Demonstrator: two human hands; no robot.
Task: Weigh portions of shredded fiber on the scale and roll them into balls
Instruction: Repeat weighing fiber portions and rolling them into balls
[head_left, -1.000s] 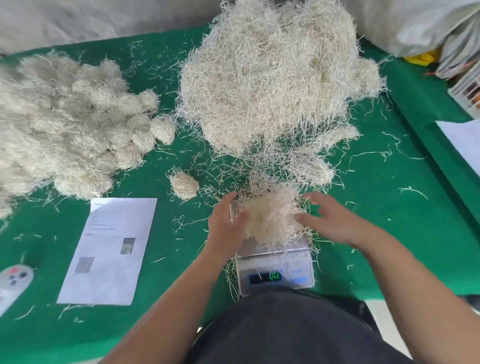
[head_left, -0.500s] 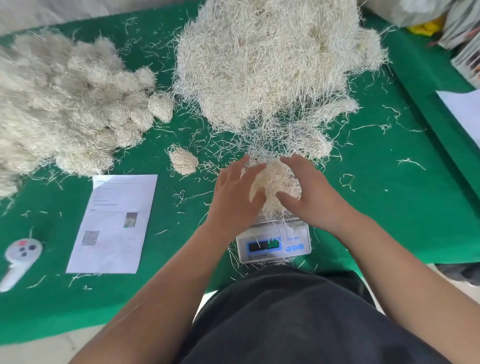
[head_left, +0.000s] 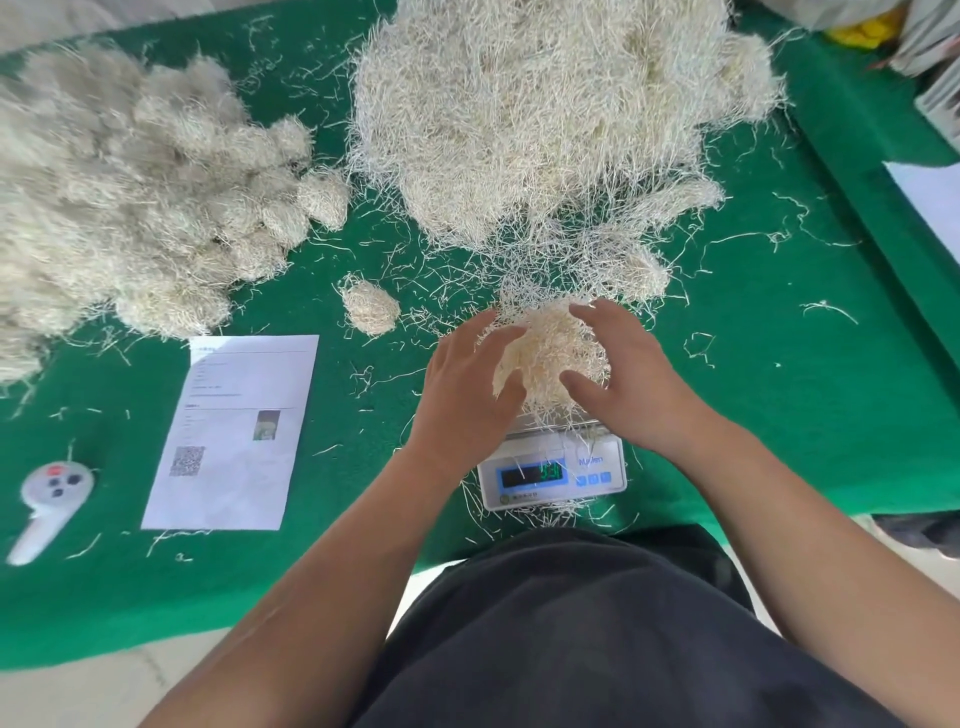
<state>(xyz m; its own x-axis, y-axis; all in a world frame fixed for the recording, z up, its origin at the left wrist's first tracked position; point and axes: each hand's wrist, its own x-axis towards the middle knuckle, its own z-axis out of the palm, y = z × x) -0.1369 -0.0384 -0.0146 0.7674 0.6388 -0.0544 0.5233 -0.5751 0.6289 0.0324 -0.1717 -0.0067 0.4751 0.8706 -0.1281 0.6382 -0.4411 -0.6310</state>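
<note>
The person wears a dark charcoal garment (head_left: 597, 639), which fills the lower middle of the frame. The cloth looks plain and a little faded, with soft folds. Both forearms are bare, with no sleeve visible. The left hand (head_left: 467, 395) and the right hand (head_left: 628, 384) have no gloves, rings or watch.

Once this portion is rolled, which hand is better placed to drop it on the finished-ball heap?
Left hand, probably. It cups the portion on the side nearer the ball heap; the right hand would have to cross over.
</note>
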